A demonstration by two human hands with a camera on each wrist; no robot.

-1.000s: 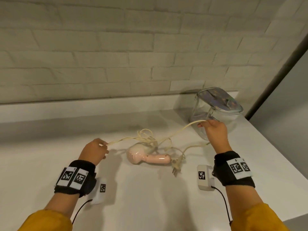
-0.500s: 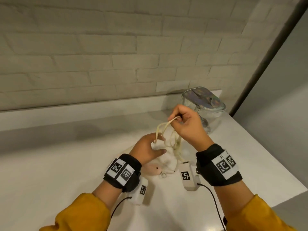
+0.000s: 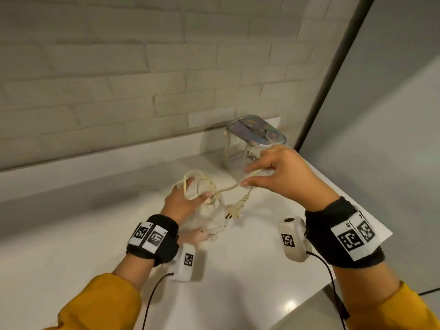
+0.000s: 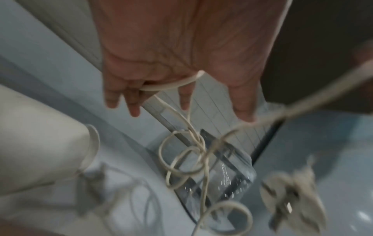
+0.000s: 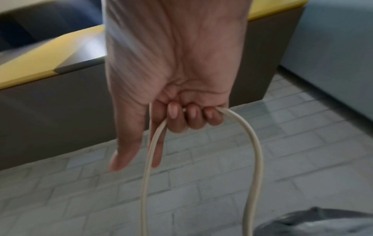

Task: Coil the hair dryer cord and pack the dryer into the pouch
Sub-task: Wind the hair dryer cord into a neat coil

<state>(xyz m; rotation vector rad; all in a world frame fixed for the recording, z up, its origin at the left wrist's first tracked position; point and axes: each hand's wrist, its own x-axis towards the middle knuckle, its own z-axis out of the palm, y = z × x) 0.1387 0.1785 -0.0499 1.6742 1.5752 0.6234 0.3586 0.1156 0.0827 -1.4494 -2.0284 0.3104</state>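
The cream cord runs in loops round the spread, straight fingers of my left hand, which hovers over the pink hair dryer lying on the counter. In the left wrist view a loop of the cord lies across the fingers. My right hand pinches the cord to the right of the left hand, and its fingers curl round the cord. The plug dangles below, between the hands. The clear pouch with an iridescent top stands behind my right hand.
The white counter ends at a brick wall behind and at an edge on the right. A dark vertical post rises behind the pouch. Wrist-camera cables hang from both arms.
My right hand has moved right, away from the left, drawing a length of cord taut between them. The left hand's fingers have spread with the loops on them, and the plug now hangs free.
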